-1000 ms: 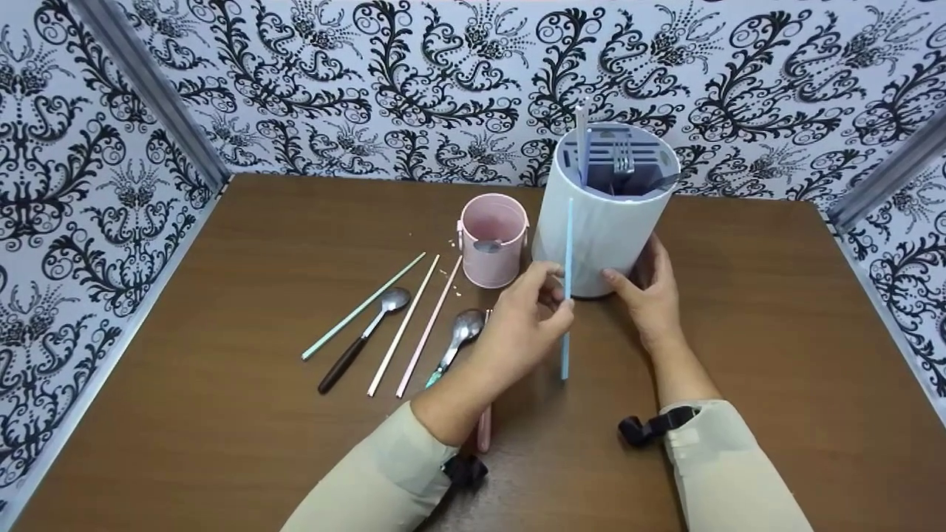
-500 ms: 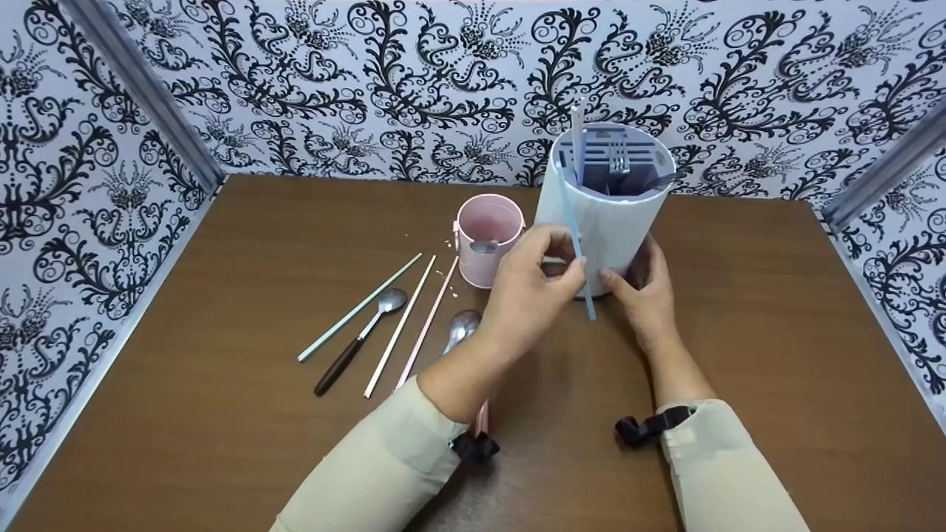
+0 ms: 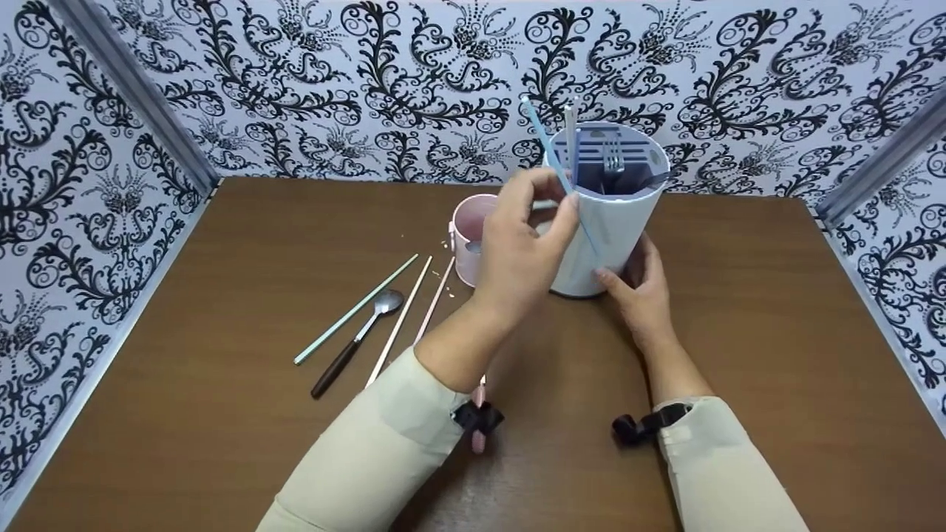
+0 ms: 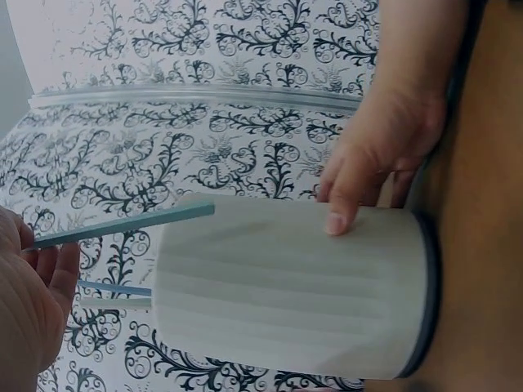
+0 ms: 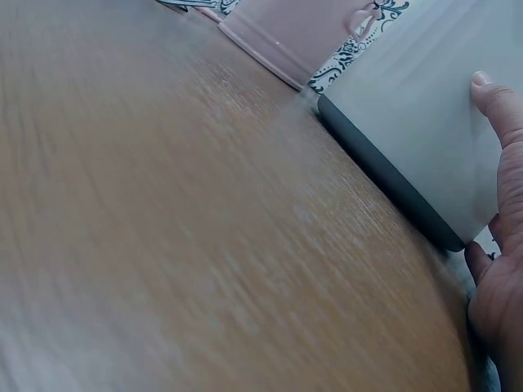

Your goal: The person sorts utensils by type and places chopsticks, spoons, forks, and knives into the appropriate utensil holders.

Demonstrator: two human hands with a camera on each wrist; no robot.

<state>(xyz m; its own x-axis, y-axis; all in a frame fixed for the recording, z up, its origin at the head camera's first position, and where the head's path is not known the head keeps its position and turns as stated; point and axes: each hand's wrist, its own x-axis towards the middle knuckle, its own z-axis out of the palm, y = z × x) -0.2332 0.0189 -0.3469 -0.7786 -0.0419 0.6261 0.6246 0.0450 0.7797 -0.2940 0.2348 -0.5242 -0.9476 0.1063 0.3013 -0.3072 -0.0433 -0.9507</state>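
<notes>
Your left hand [image 3: 526, 233] is pinching a blue chopstick [image 3: 543, 137] between thumb and fingers, at the near-left edge of the white holder [image 3: 610, 233]; its lower end is lying across the outside of the holder's wall, not inside. Your right hand [image 3: 643, 299] is clasping the holder's lower right side, thumb in front.

By the look of it, you are partway through filling the holder. Slim sticks [image 3: 570, 125] are already standing at its left, a fork [image 3: 613, 155] is sitting upright in it, and a dark piece [image 3: 656, 179] is leaning at its right rim. The blue chopstick is seemingly waiting to go in. Left of the holder, a green chopstick [image 3: 355, 310], a black-handled spoon [image 3: 340, 366], a white chopstick [image 3: 399, 318] and a pink chopstick [image 3: 436, 299] are lying on the surface [image 3: 222, 443], probably remaining; a pink handle [image 3: 479, 440] is showing nearer you. Just beside the holder's left, a pink cup [image 3: 467, 266] is holding a spoon. No brand, label or writing is showing legibly.
</notes>
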